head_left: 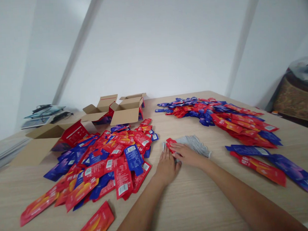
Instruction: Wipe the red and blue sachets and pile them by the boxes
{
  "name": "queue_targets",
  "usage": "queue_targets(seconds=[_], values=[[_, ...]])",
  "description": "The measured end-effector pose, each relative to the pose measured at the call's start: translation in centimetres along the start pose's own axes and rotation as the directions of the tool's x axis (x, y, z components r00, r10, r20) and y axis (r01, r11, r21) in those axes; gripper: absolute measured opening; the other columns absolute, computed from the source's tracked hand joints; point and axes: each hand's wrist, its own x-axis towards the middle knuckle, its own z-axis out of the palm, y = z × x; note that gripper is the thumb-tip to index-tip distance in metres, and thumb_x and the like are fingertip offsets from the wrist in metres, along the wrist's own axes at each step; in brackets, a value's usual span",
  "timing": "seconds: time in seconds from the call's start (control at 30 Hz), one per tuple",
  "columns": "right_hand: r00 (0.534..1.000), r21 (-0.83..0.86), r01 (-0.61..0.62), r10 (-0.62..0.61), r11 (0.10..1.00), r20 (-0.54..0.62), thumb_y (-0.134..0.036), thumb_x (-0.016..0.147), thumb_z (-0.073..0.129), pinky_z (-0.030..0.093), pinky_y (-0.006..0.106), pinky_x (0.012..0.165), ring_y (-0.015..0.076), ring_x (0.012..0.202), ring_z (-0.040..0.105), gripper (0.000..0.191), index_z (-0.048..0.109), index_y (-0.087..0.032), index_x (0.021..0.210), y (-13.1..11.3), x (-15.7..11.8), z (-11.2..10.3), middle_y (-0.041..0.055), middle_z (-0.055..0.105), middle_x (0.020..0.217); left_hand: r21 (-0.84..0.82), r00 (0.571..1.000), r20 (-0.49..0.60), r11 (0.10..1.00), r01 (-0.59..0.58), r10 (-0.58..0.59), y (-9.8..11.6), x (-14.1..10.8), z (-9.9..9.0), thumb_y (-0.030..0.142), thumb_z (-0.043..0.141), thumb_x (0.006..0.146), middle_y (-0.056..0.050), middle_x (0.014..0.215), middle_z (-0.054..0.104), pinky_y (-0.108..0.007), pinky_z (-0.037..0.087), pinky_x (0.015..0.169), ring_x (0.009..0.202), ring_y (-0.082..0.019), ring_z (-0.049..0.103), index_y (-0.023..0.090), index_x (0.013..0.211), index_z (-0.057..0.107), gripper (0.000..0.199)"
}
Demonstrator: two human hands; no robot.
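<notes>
The red packet (170,142) is lying on the grey cloth (195,144), approx. in the middle of the table (197,201), and it is partly covered by the fingers. The R hand (186,155) is placed palm down over this packet, w/ fingers extended and not closed around it. The L hand (167,167) is also flat, fingers nearly straight and close together, its tips at the near L edge of cloth and packet; it has hold of nothing that I can see. The two hands are just beside each other.

To the L there is a big heap of red & blue packets (119,143), many w/ barcode side up. One orange-red packet (97,222) lies apart, at the near edge of view. Behind the heap stand several open cardboard boxes (126,114), flaps spread; far L, a pile of flat items (44,114), too blurred to name. To the R is the second heap (219,116), same colours, and nearer, a few loose packets (262,167). Beyond the table is a white wall (166,44); far R, a patterned brown seat (294,97).
</notes>
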Motion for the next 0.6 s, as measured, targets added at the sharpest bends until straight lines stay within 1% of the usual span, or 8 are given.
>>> queue_targets(seconds=[0.07,0.17,0.23,0.3,0.4,0.5,0.53,0.6], values=[[0.999,-0.037,-0.018,0.019,0.999,0.043,-0.020,0.087,0.043,0.029,0.041,0.107,0.0208,0.128,0.042,0.041,0.056,-0.022,0.125,0.2,-0.1,0.0,0.0071,0.051,0.137,0.008,1.000,0.021,1.000,0.012,-0.012,0.0,0.0,0.0,0.042,0.039,0.089,-0.024,0.149,0.023,-0.050,0.022,0.111,0.140,-0.030,0.012,0.002,0.140,0.026,0.066],[0.994,-0.163,-0.093,0.102,0.982,0.047,-0.013,0.083,0.045,0.030,0.044,0.106,0.0228,0.129,0.041,0.042,0.059,-0.021,0.121,0.9,-0.4,-0.5,0.0095,0.053,0.134,0.024,0.999,0.040,0.999,0.028,-0.029,0.1,0.0,-0.1,0.044,0.036,0.091,-0.024,0.148,0.024,-0.050,0.020,0.111,0.140,-0.030,0.013,0.003,0.139,0.030,0.063],[0.984,-0.244,-0.164,0.174,0.956,0.020,-0.011,0.081,0.046,0.032,0.046,0.104,0.0244,0.129,0.040,0.040,0.061,-0.020,0.117,1.6,-0.6,-0.9,0.0106,0.053,0.133,0.034,0.999,0.042,0.999,0.026,-0.027,0.2,0.0,-0.2,0.044,0.035,0.091,-0.023,0.148,0.024,-0.050,0.019,0.111,0.140,-0.030,0.014,0.003,0.138,0.031,0.062],[0.976,-0.281,-0.214,0.213,0.936,-0.036,-0.011,0.080,0.047,0.033,0.045,0.103,0.0258,0.128,0.040,0.038,0.063,-0.020,0.114,2.1,-0.6,-1.4,0.0109,0.053,0.133,0.034,0.999,0.041,0.999,0.026,-0.027,0.2,-0.1,-0.3,0.044,0.034,0.092,-0.023,0.148,0.024,-0.050,0.020,0.111,0.140,-0.029,0.014,0.004,0.138,0.031,0.062],[0.965,-0.269,-0.243,0.203,0.932,-0.165,-0.008,0.075,0.050,0.033,0.046,0.103,0.0279,0.125,0.040,0.046,0.060,-0.020,0.119,2.5,-0.5,-2.1,0.0110,0.049,0.136,0.027,0.998,0.046,0.999,0.035,-0.036,0.2,-0.2,-0.4,0.044,0.034,0.092,-0.023,0.148,0.024,-0.050,0.020,0.111,0.140,-0.030,0.014,0.003,0.139,0.031,0.063],[0.937,-0.242,-0.264,0.189,0.934,-0.293,-0.003,0.073,0.046,0.033,0.048,0.103,0.0293,0.125,0.037,0.054,0.056,-0.017,0.124,1.7,-0.4,-2.6,0.0130,0.046,0.137,0.026,0.998,0.053,0.999,0.033,-0.034,0.2,-0.2,-0.5,0.044,0.035,0.091,-0.023,0.149,0.023,-0.048,0.019,0.112,0.140,-0.030,0.013,0.001,0.139,0.031,0.064],[0.936,-0.230,-0.246,0.170,0.942,-0.307,-0.002,0.074,0.044,0.033,0.048,0.103,0.0288,0.125,0.037,0.054,0.055,-0.017,0.125,1.2,-0.3,-2.8,0.0132,0.046,0.137,0.027,0.998,0.055,0.999,0.032,-0.034,0.2,-0.2,-0.5,0.044,0.035,0.091,-0.024,0.149,0.023,-0.047,0.018,0.112,0.140,-0.030,0.013,0.000,0.138,0.031,0.065],[0.949,-0.189,-0.168,0.107,0.967,-0.295,-0.006,0.078,0.043,0.033,0.047,0.104,0.0266,0.125,0.038,0.053,0.053,-0.020,0.128,-0.2,-0.1,-2.9,0.0118,0.046,0.136,0.026,0.998,0.058,0.999,0.036,-0.037,0.3,-0.2,-0.6,0.044,0.035,0.091,-0.024,0.149,0.022,-0.047,0.017,0.112,0.140,-0.030,0.013,-0.001,0.138,0.031,0.065]])
